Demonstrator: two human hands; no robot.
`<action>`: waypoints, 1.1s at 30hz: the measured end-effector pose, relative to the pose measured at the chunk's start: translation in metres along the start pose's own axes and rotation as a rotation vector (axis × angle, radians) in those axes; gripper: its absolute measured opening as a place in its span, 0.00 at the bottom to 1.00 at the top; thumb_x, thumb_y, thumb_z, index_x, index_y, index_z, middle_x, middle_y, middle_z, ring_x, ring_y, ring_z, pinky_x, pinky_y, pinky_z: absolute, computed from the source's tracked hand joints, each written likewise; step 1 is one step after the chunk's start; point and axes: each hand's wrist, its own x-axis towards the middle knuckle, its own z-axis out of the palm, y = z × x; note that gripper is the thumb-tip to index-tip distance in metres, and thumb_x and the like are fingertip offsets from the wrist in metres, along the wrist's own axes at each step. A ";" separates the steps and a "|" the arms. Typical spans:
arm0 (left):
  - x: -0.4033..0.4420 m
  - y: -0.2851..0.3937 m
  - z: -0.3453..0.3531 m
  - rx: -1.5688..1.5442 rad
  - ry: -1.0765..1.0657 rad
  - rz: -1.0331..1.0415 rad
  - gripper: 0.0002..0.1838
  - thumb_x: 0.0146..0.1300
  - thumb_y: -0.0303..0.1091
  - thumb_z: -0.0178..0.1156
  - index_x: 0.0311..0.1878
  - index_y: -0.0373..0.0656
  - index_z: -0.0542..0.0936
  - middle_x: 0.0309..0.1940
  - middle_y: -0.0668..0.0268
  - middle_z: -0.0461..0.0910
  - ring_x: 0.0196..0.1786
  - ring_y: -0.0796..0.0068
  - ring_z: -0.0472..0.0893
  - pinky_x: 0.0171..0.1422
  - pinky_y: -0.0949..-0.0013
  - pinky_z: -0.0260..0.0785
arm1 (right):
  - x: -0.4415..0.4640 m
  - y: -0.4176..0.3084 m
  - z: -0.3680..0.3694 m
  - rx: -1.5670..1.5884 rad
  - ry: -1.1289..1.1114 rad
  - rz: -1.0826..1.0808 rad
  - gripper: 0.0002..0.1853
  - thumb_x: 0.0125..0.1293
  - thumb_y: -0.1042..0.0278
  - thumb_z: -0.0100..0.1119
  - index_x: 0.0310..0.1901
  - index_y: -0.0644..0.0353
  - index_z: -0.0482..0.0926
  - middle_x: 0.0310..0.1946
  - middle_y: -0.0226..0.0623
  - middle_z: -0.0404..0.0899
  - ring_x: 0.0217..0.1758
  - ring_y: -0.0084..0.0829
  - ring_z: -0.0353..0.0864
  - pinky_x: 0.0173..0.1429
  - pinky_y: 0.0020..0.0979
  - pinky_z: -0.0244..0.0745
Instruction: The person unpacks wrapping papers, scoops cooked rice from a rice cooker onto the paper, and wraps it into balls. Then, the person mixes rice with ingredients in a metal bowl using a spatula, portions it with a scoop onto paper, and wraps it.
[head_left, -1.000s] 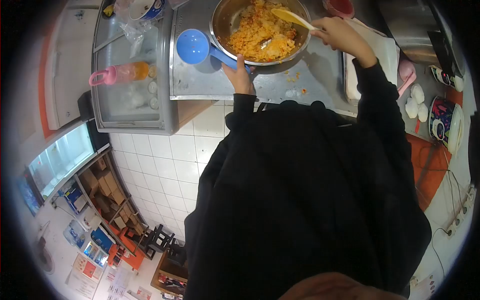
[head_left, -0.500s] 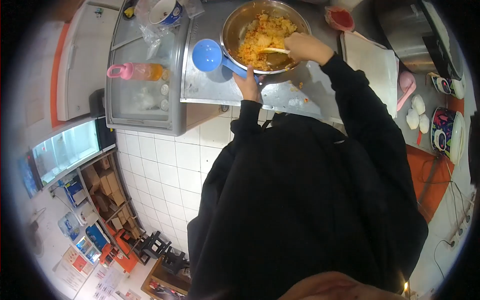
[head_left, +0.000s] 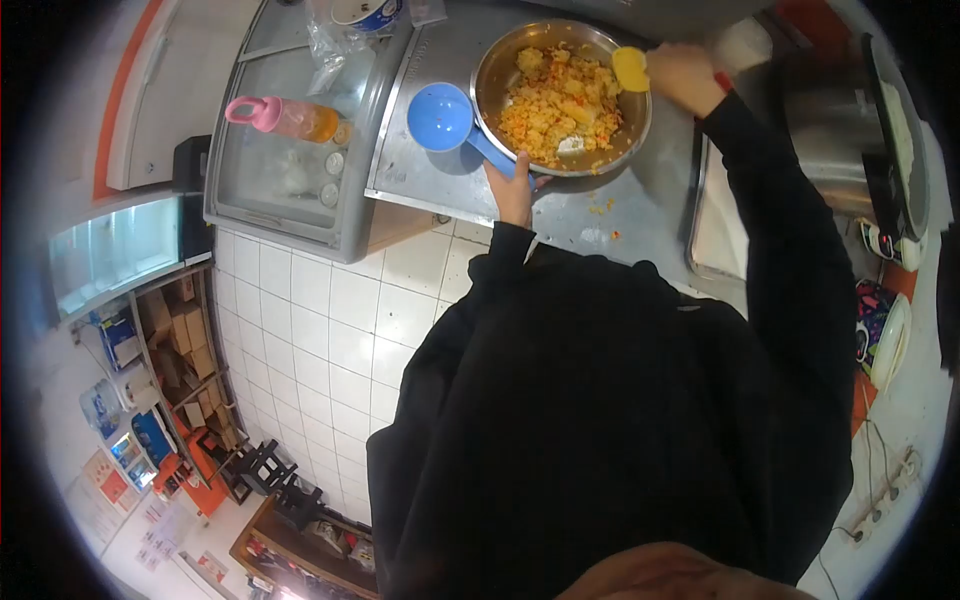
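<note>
A wide steel bowl [head_left: 634, 135] on the steel counter holds a crumbly yellow-orange food mix [head_left: 560, 105] with small red-orange bits. My left hand [head_left: 513, 193] is closed at the bowl's near left edge, around the handle of a blue dipper [head_left: 440, 117]; whether its fingers also grip the bowl rim is hidden. The dipper's round cup lies left of the bowl. At the bowl's right rim, my right hand [head_left: 685, 75] is closed on a paddle [head_left: 630, 70], its broad yellow blade over the rim.
Crumbs dot the steel counter [head_left: 580, 228] in front of the bowl. To the right lie a tray with a white sheet [head_left: 720, 220] and a large steel pot [head_left: 825, 135]. On the glass-topped freezer [head_left: 270, 190] at left rests a pink-lidded bottle [head_left: 290, 118].
My right hand has lifted the paddle out of the food and moved right to the bowl's rim. My left hand stays at the dipper handle. The whole view has shifted.
</note>
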 end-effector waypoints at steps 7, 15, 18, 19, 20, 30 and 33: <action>0.010 0.003 0.003 0.143 0.028 0.093 0.24 0.53 0.31 0.53 0.51 0.39 0.54 0.41 0.57 0.65 0.36 0.70 0.74 0.23 0.76 0.72 | -0.004 -0.003 0.028 0.106 -0.241 -0.232 0.12 0.52 0.63 0.45 0.22 0.61 0.76 0.19 0.42 0.74 0.24 0.38 0.76 0.28 0.35 0.70; 0.007 0.007 0.003 0.088 0.025 0.023 0.23 0.54 0.32 0.53 0.50 0.41 0.54 0.35 0.61 0.68 0.27 0.74 0.73 0.19 0.77 0.68 | -0.017 -0.095 0.062 0.762 -0.203 0.161 0.22 0.58 0.54 0.37 0.24 0.64 0.75 0.22 0.48 0.74 0.28 0.44 0.74 0.35 0.40 0.67; 0.002 0.025 -0.007 0.311 0.027 -0.111 0.21 0.56 0.34 0.51 0.49 0.42 0.56 0.25 0.65 0.69 0.18 0.79 0.70 0.15 0.79 0.62 | -0.018 -0.091 0.062 0.881 -0.238 0.226 0.23 0.59 0.51 0.37 0.27 0.63 0.76 0.24 0.48 0.74 0.31 0.45 0.74 0.36 0.40 0.66; 0.002 0.032 -0.011 0.314 0.017 -0.105 0.21 0.56 0.34 0.51 0.49 0.42 0.56 0.25 0.65 0.69 0.18 0.79 0.70 0.15 0.79 0.62 | -0.022 -0.088 0.057 0.881 -0.227 0.233 0.23 0.59 0.51 0.37 0.27 0.63 0.76 0.24 0.48 0.74 0.31 0.45 0.74 0.36 0.40 0.66; 0.003 0.039 -0.016 0.299 0.085 -0.066 0.18 0.57 0.36 0.50 0.48 0.41 0.59 0.21 0.67 0.67 0.15 0.81 0.68 0.13 0.80 0.59 | -0.027 -0.084 0.052 0.906 -0.200 0.249 0.23 0.59 0.51 0.37 0.28 0.63 0.76 0.25 0.47 0.74 0.31 0.45 0.74 0.37 0.40 0.66; 0.015 0.110 -0.010 0.976 -0.051 0.155 0.17 0.56 0.43 0.50 0.28 0.34 0.73 0.16 0.61 0.75 0.10 0.77 0.70 0.15 0.74 0.60 | -0.053 -0.020 -0.020 0.798 0.025 0.297 0.20 0.57 0.52 0.40 0.32 0.60 0.77 0.26 0.46 0.75 0.32 0.44 0.74 0.37 0.38 0.67; 0.019 0.069 0.007 1.145 -0.160 0.292 0.17 0.54 0.43 0.51 0.27 0.35 0.74 0.13 0.57 0.73 0.12 0.68 0.73 0.21 0.68 0.65 | -0.053 -0.037 -0.035 0.530 0.091 0.309 0.17 0.57 0.56 0.41 0.27 0.62 0.74 0.21 0.43 0.75 0.28 0.43 0.74 0.31 0.36 0.68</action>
